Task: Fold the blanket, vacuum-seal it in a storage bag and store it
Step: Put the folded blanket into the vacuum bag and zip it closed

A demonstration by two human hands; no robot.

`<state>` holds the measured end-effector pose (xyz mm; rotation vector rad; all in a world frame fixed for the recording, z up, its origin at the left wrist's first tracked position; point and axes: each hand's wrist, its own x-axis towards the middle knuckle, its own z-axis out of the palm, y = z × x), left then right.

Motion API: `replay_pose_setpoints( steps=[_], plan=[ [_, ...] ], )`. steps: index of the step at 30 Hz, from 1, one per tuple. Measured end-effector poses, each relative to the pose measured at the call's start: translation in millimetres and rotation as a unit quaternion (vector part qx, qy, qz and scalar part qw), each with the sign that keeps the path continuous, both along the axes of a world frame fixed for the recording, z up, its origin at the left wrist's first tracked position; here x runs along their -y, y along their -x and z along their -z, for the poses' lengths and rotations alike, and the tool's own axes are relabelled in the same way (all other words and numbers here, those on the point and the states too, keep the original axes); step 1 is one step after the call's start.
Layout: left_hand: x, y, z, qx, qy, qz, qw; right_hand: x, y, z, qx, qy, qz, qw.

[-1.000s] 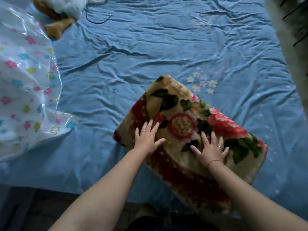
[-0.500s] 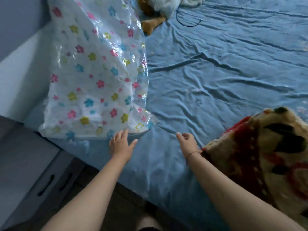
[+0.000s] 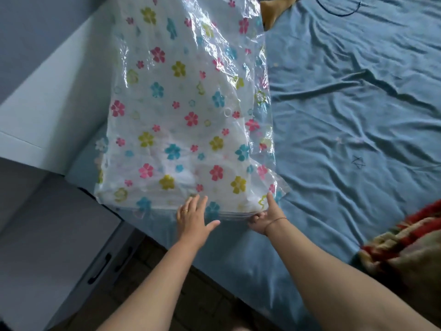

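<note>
Head view: the bag (image 3: 181, 111) lies on the left part of the bed (image 3: 346, 96). The left hand (image 3: 192, 220) rests on its near edge, fingers straight. The right hand (image 3: 263, 219) pinches that edge, thumb on top. The blanket (image 3: 405, 247) lies well apart, at the right.

bed (image 3: 346, 103) is wearing a wrinkled blue sheet (image 3: 358, 211). bag (image 3: 181, 115) is lying along its left side, blanket (image 3: 405, 249) sitting at the near right edge, tan plush (image 3: 274, 13) and black cable (image 3: 338, 15) lying at the far end.
</note>
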<state>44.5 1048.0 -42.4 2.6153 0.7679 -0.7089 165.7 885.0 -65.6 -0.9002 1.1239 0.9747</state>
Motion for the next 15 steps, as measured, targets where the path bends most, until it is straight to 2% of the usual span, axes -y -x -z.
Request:
replay_pose_setpoints(
  steps=[2, 6, 8, 11, 14, 15],
  plan=[
    [4, -6, -1, -0.006, 0.001, 0.016, 1.0, 3, -18, -5, 0.032, -0.016, 0.057, 0.998],
    [19, -37, -8, -0.015, -0.017, 0.063, 0.998, 31, -76, -24, 0.169, 0.016, 0.068, 0.983],
    [32, -58, -10, -0.013, -0.035, 0.081, 0.996, 55, -111, -42, 0.256, 0.063, 0.04, 0.964],
    [56, -90, -9, 0.009, -0.058, 0.103, 0.993, 97, -156, -72, 0.368, 0.172, 0.022, 0.913],
    [88, -116, -4, 0.019, -0.052, 0.147, 0.988, 149, -180, -88, 0.405, 0.295, 0.018, 0.865],
    [100, -122, -2, 0.017, -0.041, 0.163, 0.986, 167, -183, -84, 0.393, 0.324, 0.009, 0.86]
  ],
)
